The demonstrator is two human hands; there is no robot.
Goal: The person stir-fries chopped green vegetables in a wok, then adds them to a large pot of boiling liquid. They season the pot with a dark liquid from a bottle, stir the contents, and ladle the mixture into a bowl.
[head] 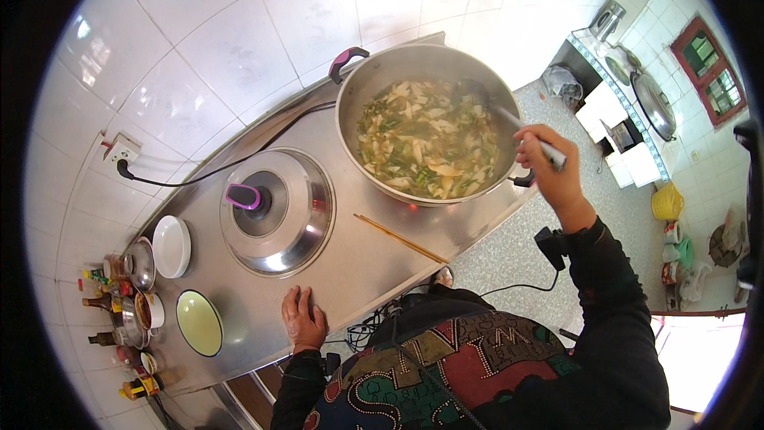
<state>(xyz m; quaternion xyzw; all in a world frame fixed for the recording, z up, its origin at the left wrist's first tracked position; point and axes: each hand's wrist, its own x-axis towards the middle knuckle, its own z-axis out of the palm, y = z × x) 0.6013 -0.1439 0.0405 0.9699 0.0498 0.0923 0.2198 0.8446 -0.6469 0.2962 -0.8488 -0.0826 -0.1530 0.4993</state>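
My right hand [555, 173] grips the handle of a metal cooking utensil [506, 114], whose head is sunk in the food and hard to make out. The utensil leans over the right rim of a large deep pan [341, 131] with black and pink side handles. Inside the pan is a brothy dish of pale slices and green leaves [430, 137]. My left hand [303, 318] rests on the stainless steel counter [262, 304] near its front edge, holding nothing. A domed metal lid [298, 215] with a purple-rimmed knob lies beyond it. Wooden chopsticks [401, 239] lie in front of the pan.
A white bowl [171, 247] and a pale green bowl [199, 323] stand to the left, beside several seasoning bottles [98, 303]. A black power cord [239, 159] runs from the wall socket [122, 150] behind the lid. Tangled cables [367, 328] hang below the counter edge.
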